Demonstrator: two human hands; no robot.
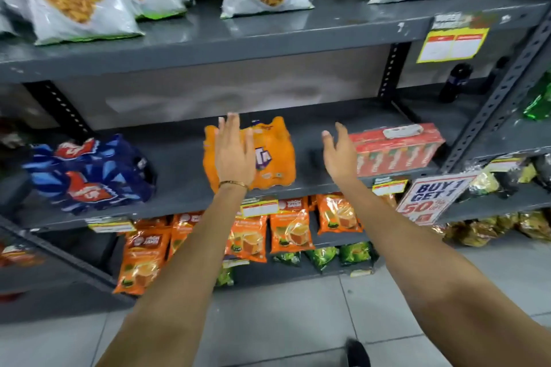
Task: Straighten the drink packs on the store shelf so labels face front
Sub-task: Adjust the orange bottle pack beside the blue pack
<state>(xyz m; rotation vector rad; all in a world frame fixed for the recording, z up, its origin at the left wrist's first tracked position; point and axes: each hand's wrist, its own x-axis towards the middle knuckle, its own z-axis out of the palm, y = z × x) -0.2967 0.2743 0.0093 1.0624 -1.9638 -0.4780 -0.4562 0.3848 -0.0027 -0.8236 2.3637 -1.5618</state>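
Grey steel shelf [185, 164] carries three drink packs: one blue pack [89, 173], one orange pack [268, 152], one red carton pack [396, 146]. We spread our left hand [235, 155] flat over the orange pack's left side, fingers [232, 125] splayed; whether it touches, we cannot tell. Our right hand [340, 155] hangs open between orange and red, holding nothing.

A dark grey metal shelving unit [208, 36] fills the scene, its punched uprights [504, 92] slanting at the right. Behind the middle shelf is a pale grey back panel [208, 92]. Below, the floor [298, 322] is light grey tile, evenly lit and slightly glossy.
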